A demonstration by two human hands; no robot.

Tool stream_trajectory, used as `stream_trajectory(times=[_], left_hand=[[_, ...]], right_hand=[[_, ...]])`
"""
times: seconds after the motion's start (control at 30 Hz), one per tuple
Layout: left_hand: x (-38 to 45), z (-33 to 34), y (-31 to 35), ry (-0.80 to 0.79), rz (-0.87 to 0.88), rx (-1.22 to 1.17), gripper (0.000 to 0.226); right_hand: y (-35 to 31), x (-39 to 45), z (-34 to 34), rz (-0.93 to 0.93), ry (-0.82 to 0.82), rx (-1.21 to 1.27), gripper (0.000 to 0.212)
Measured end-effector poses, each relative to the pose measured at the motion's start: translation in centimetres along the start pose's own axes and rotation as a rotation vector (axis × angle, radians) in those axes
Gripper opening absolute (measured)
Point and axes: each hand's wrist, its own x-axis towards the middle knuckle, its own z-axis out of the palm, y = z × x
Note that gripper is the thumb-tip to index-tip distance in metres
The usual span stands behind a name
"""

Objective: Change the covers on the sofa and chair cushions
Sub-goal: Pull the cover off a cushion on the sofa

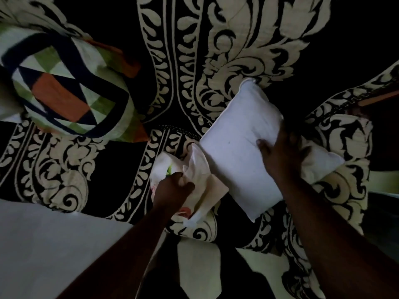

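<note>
- Gripping a crumpled pale cover (201, 180), the left hand (173, 187) has its fingers curled tight into the cloth, low on the sofa seat.
- Right hand (282, 152) rests on the bare white cushion (235, 145), fingers spread and bent over its edge; whether it presses or grips, cannot tell.
- Cushion lies tilted on the black-and-cream patterned sofa (226, 39), touching the cover's edge.
- Judgement: this cushion has no cover on, so it is mid-change.
- Farther left, a cushion in a geometric cover (64, 87) looks finished.
- Nothing blocks; dim light hides detail.

Head camera looks steeply down, close above the sofa (108, 180).
</note>
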Motion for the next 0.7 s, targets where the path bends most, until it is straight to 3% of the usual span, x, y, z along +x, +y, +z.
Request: stream_trajectory(times=[0.1, 0.2, 0.3, 0.5, 0.63, 0.7], left_hand=[[-2.7, -3.5, -0.2, 0.087, -0.028, -0.203, 0.023], [-6.2, -7.7, 0.1, 0.165, 0.005, -0.354, 0.019], [-9.8, -10.9, 0.5, 0.121, 0.071, -0.379, 0.026], [-16.7, -14.0, 1.8, -0.052, 0.207, -0.259, 0.031], [-20.0, -16.0, 2.5, -0.114, 0.307, -0.096, 0.035], [-21.1, -17.1, 2.6, -0.126, 0.356, -0.027, 0.039]], right_hand=[[-1.9, -5.5, -0.3, -0.196, -0.046, 0.146, 0.086], [-3.6, -12.4, -0.7, -0.276, -0.277, 0.292, 0.091], [-5.6, -18.5, -2.5, -0.31, -0.463, 0.406, 0.104], [-10.3, -24.1, -8.2, -0.267, -0.399, 0.556, 0.118], [-12.5, -25.4, -12.6, -0.175, -0.36, 0.677, 0.109], [-12.6, -25.6, -14.4, -0.122, -0.384, 0.633, 0.095]])
